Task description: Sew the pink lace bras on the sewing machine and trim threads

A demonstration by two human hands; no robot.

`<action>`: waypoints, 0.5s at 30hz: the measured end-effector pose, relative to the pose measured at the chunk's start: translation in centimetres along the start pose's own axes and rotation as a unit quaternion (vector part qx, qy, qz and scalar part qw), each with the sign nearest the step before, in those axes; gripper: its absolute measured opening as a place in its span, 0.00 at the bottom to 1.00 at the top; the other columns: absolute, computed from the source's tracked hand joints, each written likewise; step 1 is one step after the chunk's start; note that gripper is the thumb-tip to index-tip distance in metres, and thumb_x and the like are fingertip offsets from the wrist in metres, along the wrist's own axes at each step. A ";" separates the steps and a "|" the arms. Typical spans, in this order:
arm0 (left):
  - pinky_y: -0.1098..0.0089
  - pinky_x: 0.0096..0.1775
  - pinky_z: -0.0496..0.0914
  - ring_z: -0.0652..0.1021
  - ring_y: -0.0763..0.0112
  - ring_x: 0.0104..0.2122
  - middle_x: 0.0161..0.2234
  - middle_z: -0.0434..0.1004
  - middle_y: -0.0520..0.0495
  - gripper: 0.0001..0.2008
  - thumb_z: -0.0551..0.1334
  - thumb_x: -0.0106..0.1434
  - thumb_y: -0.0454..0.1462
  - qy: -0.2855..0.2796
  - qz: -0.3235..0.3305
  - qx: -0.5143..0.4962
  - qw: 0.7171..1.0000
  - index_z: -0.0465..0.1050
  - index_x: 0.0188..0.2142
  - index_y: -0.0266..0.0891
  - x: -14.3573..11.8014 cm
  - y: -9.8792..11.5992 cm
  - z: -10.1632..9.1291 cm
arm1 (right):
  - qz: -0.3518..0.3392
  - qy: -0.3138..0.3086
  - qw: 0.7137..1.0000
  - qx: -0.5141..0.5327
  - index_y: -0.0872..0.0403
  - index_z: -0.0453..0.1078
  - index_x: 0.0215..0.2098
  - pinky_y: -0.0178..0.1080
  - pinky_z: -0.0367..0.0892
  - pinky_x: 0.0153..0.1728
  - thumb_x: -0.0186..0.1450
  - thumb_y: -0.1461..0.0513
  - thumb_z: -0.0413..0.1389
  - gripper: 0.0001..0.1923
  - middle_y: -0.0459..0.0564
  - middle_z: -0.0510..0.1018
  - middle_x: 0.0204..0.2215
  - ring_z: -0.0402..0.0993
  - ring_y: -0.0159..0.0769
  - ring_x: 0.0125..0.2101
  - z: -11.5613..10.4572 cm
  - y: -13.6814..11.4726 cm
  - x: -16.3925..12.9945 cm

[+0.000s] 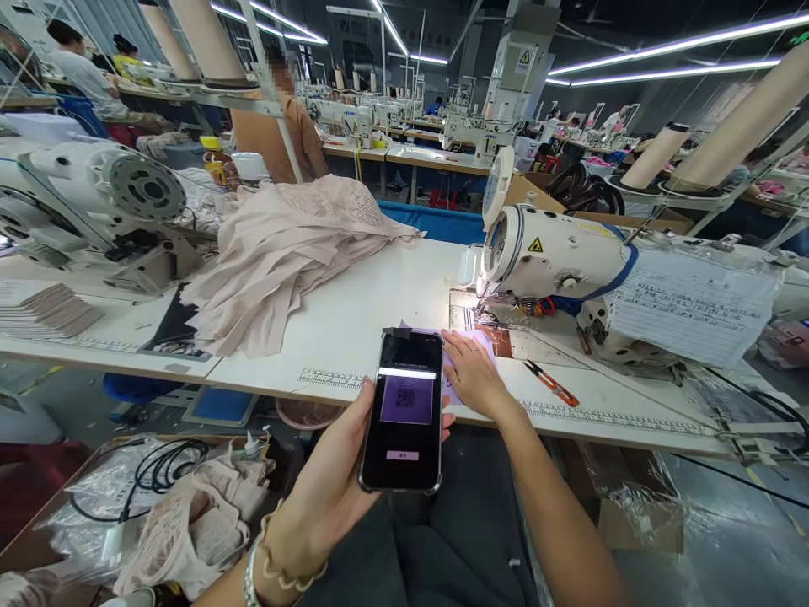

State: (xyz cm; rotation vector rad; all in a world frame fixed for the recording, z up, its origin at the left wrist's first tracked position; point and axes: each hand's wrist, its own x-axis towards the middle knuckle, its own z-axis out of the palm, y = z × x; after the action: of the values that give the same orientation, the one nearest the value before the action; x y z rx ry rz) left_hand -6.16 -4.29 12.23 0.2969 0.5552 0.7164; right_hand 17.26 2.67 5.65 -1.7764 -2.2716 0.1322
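A smartphone (404, 459) is held upright in my left hand (338, 459), its fingers wrapped round the case. The screen shows a QR code on a purple patch. My right hand (474, 371) lies flat, fingers stretched out, on a sheet of purple paper (486, 344) on the table. Part of that sheet is hidden behind the phone. Just beyond the right hand stands a white sewing machine (556, 249) with its lamp lit. Orange-handled thread snips (553, 384) lie to the right of the hand.
Stacked beige fabric pieces (284, 244) cover the table's left part. A second sewing machine (94, 202) stands at far left. A handwritten sheet (688, 295) hangs at right. Below left is a box with beige lace garments (195, 514) and cables. A person in brown (303, 131) sits beyond.
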 end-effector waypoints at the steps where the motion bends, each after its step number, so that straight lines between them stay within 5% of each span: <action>1: 0.53 0.59 0.69 0.80 0.49 0.51 0.52 0.79 0.30 0.31 0.52 0.71 0.54 0.001 -0.001 -0.005 1.000 0.77 0.53 0.30 0.0 0.0 -0.1 | -0.001 0.001 1.000 0.001 0.54 0.59 0.67 0.56 0.48 0.68 0.72 0.62 0.44 0.26 0.53 0.58 0.69 0.52 0.43 0.69 0.0 0.0 0.0; 6: 0.52 0.59 0.68 0.81 0.50 0.49 0.49 0.81 0.31 0.31 0.50 0.72 0.53 -0.014 0.002 -0.012 1.000 0.77 0.52 0.29 1.7 0.2 -0.3 | 0.005 -0.003 1.000 0.008 0.57 0.58 0.68 0.55 0.45 0.69 0.72 0.63 0.44 0.26 0.55 0.59 0.69 0.51 0.42 0.69 -0.1 -0.1 -0.1; 12: 0.54 0.61 0.67 0.80 0.54 0.51 0.46 0.82 0.35 0.25 0.49 0.75 0.46 0.019 0.072 0.016 0.997 0.76 0.52 0.30 8.6 0.0 -0.5 | -0.008 0.010 0.999 0.031 0.57 0.60 0.66 0.55 0.45 0.69 0.62 0.70 0.49 0.32 0.57 0.63 0.66 0.53 0.43 0.68 -0.1 -0.1 -0.1; 15: 0.56 0.60 0.68 0.80 0.57 0.51 0.46 0.83 0.37 0.22 0.50 0.75 0.44 0.029 0.102 0.041 0.993 0.76 0.52 0.33 11.0 -0.2 -1.2 | -0.012 0.054 0.996 0.064 0.57 0.63 0.63 0.53 0.53 0.66 0.60 0.72 0.48 0.32 0.57 0.66 0.64 0.59 0.44 0.64 0.1 0.3 -0.1</action>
State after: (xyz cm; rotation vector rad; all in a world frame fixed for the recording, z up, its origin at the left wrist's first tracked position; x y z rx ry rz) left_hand 0.09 3.18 7.01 0.4156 0.6163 0.9038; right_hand 17.52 2.66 5.45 -1.6502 -2.1581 0.1681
